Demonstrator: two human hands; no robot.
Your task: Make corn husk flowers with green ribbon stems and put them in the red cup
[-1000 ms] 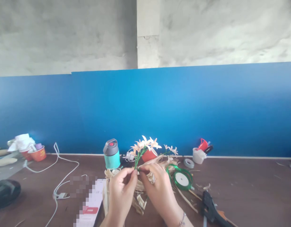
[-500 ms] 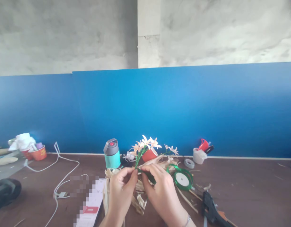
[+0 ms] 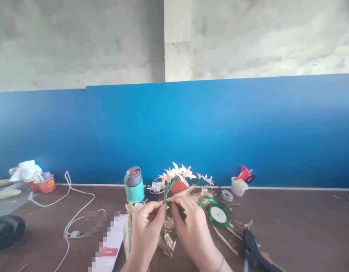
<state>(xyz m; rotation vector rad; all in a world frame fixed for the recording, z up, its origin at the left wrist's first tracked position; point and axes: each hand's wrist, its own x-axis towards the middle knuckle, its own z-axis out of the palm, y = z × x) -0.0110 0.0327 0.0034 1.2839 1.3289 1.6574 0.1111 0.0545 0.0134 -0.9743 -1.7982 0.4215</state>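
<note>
My left hand [image 3: 148,223] is closed in a pinch around the green stem [image 3: 166,194] of a spray of pale pink-white artificial flowers [image 3: 176,173]. The blooms stand upright above my fingers. Right beside it, my right hand [image 3: 190,219] pinches a green ribbon [image 3: 184,216] close to the stem; most of that strip is hidden behind the fingers. To the right lies a ribbon spool [image 3: 219,214] with a white centre and green ribbon around it. Dry, pale husk strips [image 3: 170,241] are scattered beneath and behind my hands.
A teal flask [image 3: 134,187] stands behind my left hand. A phone [image 3: 109,249] lies at left near a white cable [image 3: 75,221]. At right are a black glue gun [image 3: 253,249], a tape roll [image 3: 227,195] and a white cup [image 3: 239,187]. A blue partition [image 3: 174,124] closes off the back.
My right hand's fingertips have shifted slightly at the stem, and less of the green ribbon shows below them. The flower heads have moved a little to the right.
</note>
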